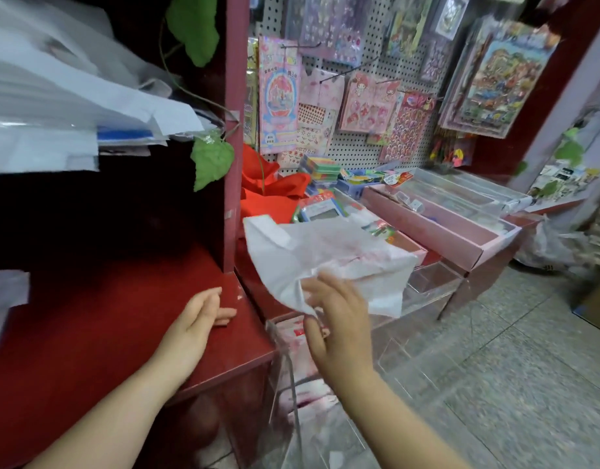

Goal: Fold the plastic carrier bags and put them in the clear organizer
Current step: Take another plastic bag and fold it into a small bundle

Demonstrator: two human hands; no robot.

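A white plastic carrier bag (329, 258) with faint red print hangs crumpled in the air at centre. My right hand (336, 316) pinches its lower edge from below. My left hand (198, 318) lies flat and relaxed on the corner of the dark red shelf (105, 333), holding nothing. Below the bag stands the clear organizer (302, 401), a see-through box at the shelf's right side, with several pale bags with red print inside it.
A red upright post (236, 130) rises at the shelf's back corner. To the right is a counter with pink trays (454, 228) and clear boxes, a pegboard (366, 96) of sticker packs behind it. White sheets (55, 106) are stacked upper left. Grey tiled floor (512, 367) lies at right.
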